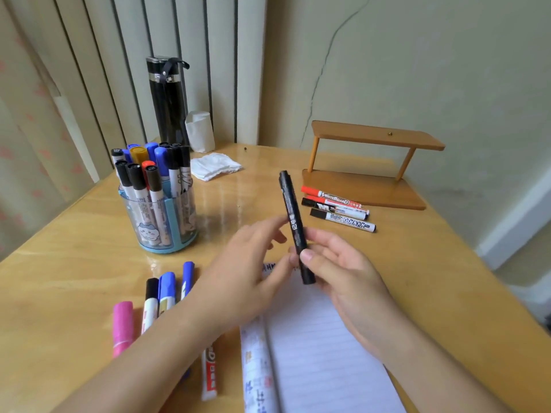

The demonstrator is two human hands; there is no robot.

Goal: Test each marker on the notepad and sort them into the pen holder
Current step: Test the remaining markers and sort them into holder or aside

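- The right hand (343, 272), in the lower middle of the frame, grips a slim black marker with white lettering (293, 216): the thumb lies across the front of its lower barrel and the fingers curl behind it.
- The marker stands nearly upright above the notepad, its top leaning slightly left.
- The left hand (247, 269) reaches in from the lower left, with fingertips and thumb right at the marker's barrel. Blur hides whether they pinch it or only touch it.
- An open white lined notepad (313, 353) lies under both hands on the glossy wooden table (417, 263).
- A round clear plastic pen holder with a blue base (161, 231) stands left of centre, packed with upright markers with black, blue, red and yellow caps.
- Loose markers lie lower left: a pink marker (122, 326), a black-capped white marker (151, 299) and two blue-capped markers (167, 290). A red-and-white marker (208, 374) is partly under the left forearm.
- Three whiteboard markers (337, 208) lie side by side right of centre, just in front of a small wooden shelf (372, 135).
- In the upper left stand a tall black flask (168, 99) and a white paper cup (199, 131), with a folded white tissue (214, 166) just below them.
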